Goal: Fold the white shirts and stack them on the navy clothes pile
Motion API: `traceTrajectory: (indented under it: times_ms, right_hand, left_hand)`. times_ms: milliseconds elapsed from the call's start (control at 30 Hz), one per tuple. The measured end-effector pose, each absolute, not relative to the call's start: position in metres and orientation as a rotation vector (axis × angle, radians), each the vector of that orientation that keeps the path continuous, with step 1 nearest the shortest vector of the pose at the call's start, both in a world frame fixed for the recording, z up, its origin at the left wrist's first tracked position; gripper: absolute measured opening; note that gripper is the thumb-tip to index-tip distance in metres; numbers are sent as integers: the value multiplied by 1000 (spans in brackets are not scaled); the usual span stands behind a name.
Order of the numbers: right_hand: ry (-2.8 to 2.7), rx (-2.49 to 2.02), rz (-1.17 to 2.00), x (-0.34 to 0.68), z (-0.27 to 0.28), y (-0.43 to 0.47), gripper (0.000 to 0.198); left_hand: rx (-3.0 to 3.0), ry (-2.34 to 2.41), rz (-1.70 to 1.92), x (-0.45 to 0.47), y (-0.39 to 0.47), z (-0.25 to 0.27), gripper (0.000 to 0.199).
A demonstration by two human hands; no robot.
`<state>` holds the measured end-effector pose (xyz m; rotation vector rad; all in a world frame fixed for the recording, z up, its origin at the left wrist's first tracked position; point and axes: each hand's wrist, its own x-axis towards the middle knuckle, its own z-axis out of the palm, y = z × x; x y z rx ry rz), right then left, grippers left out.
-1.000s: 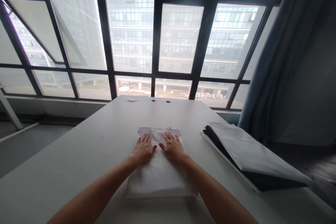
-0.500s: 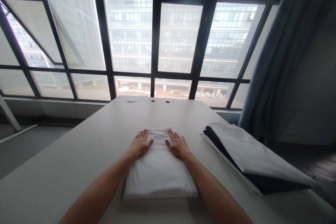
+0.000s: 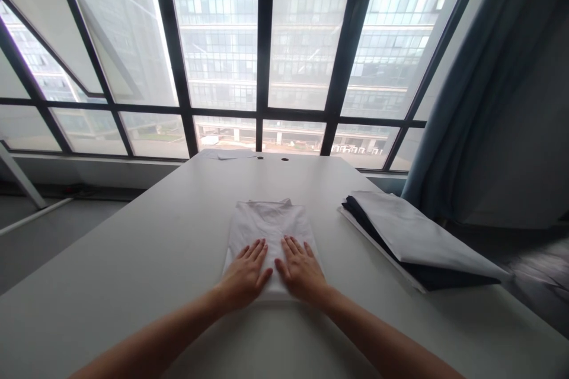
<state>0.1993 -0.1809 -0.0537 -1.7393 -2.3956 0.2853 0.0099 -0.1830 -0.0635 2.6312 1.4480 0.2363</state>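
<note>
A white folded shirt (image 3: 271,219) lies flat on the white table (image 3: 178,237), with what looks like its collar at the far edge. My left hand (image 3: 248,272) rests palm down on the near left half of the cloth, fingers stretched forward. Beside it, my right hand (image 3: 302,269) lies flat on the near right half, its fingers slightly spread. Both hands are open, and a narrow strip of shirt shows between them. Parts of the shirt's near half are hidden under my palms.
To the right lies a stack of folded white and dark cloth (image 3: 418,237). White papers (image 3: 226,156) and two dark round holes are at the table's far end. Beyond stand large windows (image 3: 306,47), with a blue-grey curtain (image 3: 444,148) at the right.
Both hands have slid from the shirt's far edge back toward me, onto its near half. The view has tilted down slightly. The cloth stack looks the same.
</note>
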Motion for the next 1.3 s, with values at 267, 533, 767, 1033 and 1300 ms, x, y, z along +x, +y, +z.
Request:
traceTrajectory:
  times_ms: [267, 533, 767, 1033, 1300]
  right_hand:
    - [-2367, -1871, 318, 243, -55, -198, 75]
    - [-2394, -1762, 300, 214, -45, -176, 70]
    - [-2326, -1866, 328, 202, -51, -141, 71]
    - [-2389, -1830, 255, 196, -44, -69, 68]
    - [-2047, -2133, 301, 251, -60, -30, 69]
  left_hand:
    - [2504, 1680, 155, -34, -193, -64, 69]
    - [2560, 1668, 231, 2, -170, -53, 64]
    - [2483, 1730, 195, 0, -114, -63, 67]
    - [2411, 1861, 235, -22, -35, -68, 64]
    - [2301, 1886, 106, -55, -11, -64, 62]
